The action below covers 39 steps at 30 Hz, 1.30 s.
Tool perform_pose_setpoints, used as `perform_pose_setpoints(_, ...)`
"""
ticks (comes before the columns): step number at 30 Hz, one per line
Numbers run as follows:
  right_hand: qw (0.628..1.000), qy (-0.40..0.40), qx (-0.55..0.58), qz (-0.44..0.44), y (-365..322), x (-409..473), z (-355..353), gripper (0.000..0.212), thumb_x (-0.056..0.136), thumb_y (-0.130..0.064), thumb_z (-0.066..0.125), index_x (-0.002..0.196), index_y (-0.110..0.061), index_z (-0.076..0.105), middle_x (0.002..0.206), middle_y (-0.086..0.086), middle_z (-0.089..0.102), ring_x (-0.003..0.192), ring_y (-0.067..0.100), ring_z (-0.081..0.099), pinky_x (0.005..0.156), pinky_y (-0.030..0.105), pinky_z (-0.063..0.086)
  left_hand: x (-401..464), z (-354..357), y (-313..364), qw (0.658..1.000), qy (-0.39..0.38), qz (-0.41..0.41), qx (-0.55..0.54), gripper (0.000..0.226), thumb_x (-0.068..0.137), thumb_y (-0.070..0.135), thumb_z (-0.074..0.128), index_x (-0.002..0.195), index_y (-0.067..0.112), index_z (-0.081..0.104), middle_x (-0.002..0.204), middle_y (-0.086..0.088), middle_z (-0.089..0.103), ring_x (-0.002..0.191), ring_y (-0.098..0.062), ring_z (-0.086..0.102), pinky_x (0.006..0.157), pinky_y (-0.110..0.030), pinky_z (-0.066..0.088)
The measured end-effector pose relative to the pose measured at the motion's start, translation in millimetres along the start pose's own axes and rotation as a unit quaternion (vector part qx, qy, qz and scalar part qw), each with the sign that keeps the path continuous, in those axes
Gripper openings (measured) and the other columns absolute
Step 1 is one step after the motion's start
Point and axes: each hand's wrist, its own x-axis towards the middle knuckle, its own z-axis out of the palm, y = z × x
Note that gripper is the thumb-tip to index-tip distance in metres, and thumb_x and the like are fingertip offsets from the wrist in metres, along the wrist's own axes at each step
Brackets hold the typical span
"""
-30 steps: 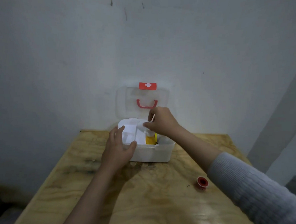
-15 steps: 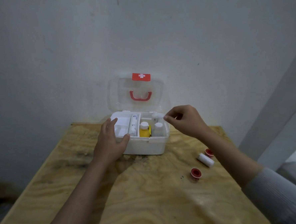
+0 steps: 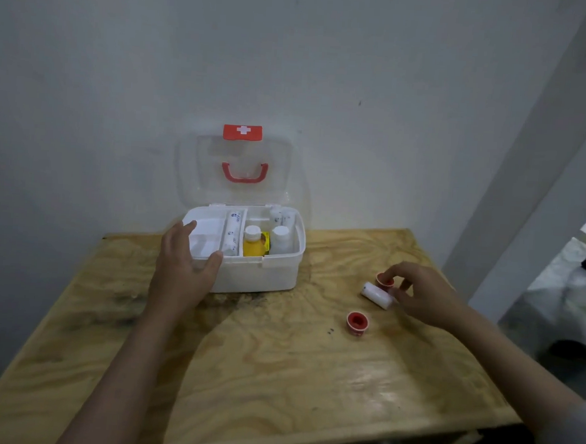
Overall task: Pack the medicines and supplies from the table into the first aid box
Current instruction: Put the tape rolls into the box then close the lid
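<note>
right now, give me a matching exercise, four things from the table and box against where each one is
Things:
1. yellow bottle
2. white roll
3. red tape spool
4. left hand

Places:
A. alone on the bare table, nearest the camera of the loose items
B. upright inside the first aid box
C. resting on the box's front left corner
D. lying on its side on the table by the right hand

Pairs: 1-B, 2-D, 3-A, 4-C
</note>
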Motion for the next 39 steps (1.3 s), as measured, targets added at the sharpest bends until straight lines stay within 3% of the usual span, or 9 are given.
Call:
perform_pose_setpoints(4, 1.000, -0.011, -0.003, 0.023, 10.0, 6.5, 10.6, 0.028, 0.085, -0.002, 0.054, 0.104, -0.019, 0.066, 0.110, -0.003, 0.066, 0.090, 0.015, 0.058, 0.078, 0.026, 0.048, -0.4, 0.0, 2.4, 1.000, -0.002, -0.013, 0.006, 0.063, 0.086, 0.032, 0.062, 0.141, 0.022, 0.033, 0.154, -0.005, 0.025, 0.138, -0.026, 0.031, 0.102, -0.043, 0.037)
perform_pose_setpoints(11, 1.000, 0.001, 0.027, -0.007, 7.8, 10.5, 3.0, 0.026, 0.085, 0.002, 0.054, 0.096, -0.017, 0.066, 0.101, -0.001, 0.068, 0.090, 0.012, 0.060, 0.073, 0.016, 0.045, -0.9, -1.1, 4.2, 1.000, -0.003, -0.010, 0.014, 0.062, 0.087, 0.033, 0.061, 0.141, 0.021, 0.033, 0.154, -0.005, 0.024, 0.138, -0.026, 0.030, 0.101, -0.044, 0.038)
perform_pose_setpoints(15, 0.995, 0.030, 0.065, -0.065, -11.4, -10.2, -5.2, 0.017, 0.084, -0.007, 0.062, 0.096, -0.018, 0.067, 0.097, -0.004, 0.069, 0.086, 0.007, 0.063, 0.077, 0.027, 0.055, -0.8, -0.4, 4.6, 1.000, -0.003, -0.013, 0.020, 0.063, 0.087, 0.034, 0.061, 0.142, 0.022, 0.032, 0.155, -0.006, 0.023, 0.139, -0.027, 0.030, 0.102, -0.046, 0.038)
perform_pose_setpoints(22, 0.994, -0.034, 0.033, -0.098, -25.4, -44.5, 18.9, 0.024, 0.076, -0.020, 0.074, 0.099, -0.023, 0.069, 0.095, -0.010, 0.060, 0.081, 0.002, 0.057, 0.070, 0.011, 0.043, -0.2, 0.8, 1.8, 1.000, -0.001, -0.009, 0.021, 0.062, 0.087, 0.034, 0.060, 0.141, 0.022, 0.032, 0.155, -0.006, 0.023, 0.139, -0.027, 0.029, 0.102, -0.047, 0.038)
perform_pose_setpoints(26, 0.997, 0.002, 0.034, -0.066, -24.2, -46.0, 35.1, 0.022, 0.075, -0.022, 0.077, 0.097, -0.021, 0.073, 0.099, -0.013, 0.052, 0.088, 0.000, 0.049, 0.073, 0.014, 0.038, -0.3, 0.3, 1.1, 1.000, -0.003, -0.003, 0.017, 0.062, 0.087, 0.033, 0.061, 0.140, 0.020, 0.033, 0.154, -0.007, 0.024, 0.139, -0.027, 0.030, 0.103, -0.046, 0.037)
perform_pose_setpoints(34, 0.994, 0.061, 0.000, -0.094, -30.5, -45.1, 40.8, 0.013, 0.077, -0.024, 0.074, 0.089, -0.019, 0.072, 0.104, -0.004, 0.056, 0.094, 0.005, 0.057, 0.067, 0.027, 0.046, -0.5, 0.1, 0.9, 1.000, -0.004, -0.005, 0.018, 0.061, 0.087, 0.033, 0.061, 0.140, 0.020, 0.034, 0.155, -0.006, 0.023, 0.139, -0.027, 0.029, 0.103, -0.044, 0.037)
perform_pose_setpoints(37, 0.988, 0.076, 0.008, -0.131, -38.3, -41.9, 33.8, 0.015, 0.076, -0.026, 0.075, 0.089, -0.019, 0.071, 0.099, -0.005, 0.054, 0.082, 0.013, 0.060, 0.063, 0.034, 0.052, -0.3, 0.4, 0.7, 1.000, -0.001, 0.000, 0.013, 0.061, 0.086, 0.032, 0.062, 0.140, 0.019, 0.035, 0.154, -0.007, 0.024, 0.139, -0.027, 0.029, 0.103, -0.042, 0.036)
perform_pose_setpoints(39, 0.984, 0.087, 0.019, -0.157, -49.0, -36.9, 25.3, 0.015, 0.077, -0.027, 0.074, 0.090, -0.020, 0.070, 0.097, -0.005, 0.053, 0.077, 0.005, 0.053, 0.063, 0.027, 0.048, -0.5, 0.7, 0.0, 1.000, -0.001, 0.001, 0.009, 0.061, 0.086, 0.031, 0.062, 0.140, 0.019, 0.035, 0.154, -0.007, 0.024, 0.139, -0.026, 0.030, 0.102, -0.041, 0.035)
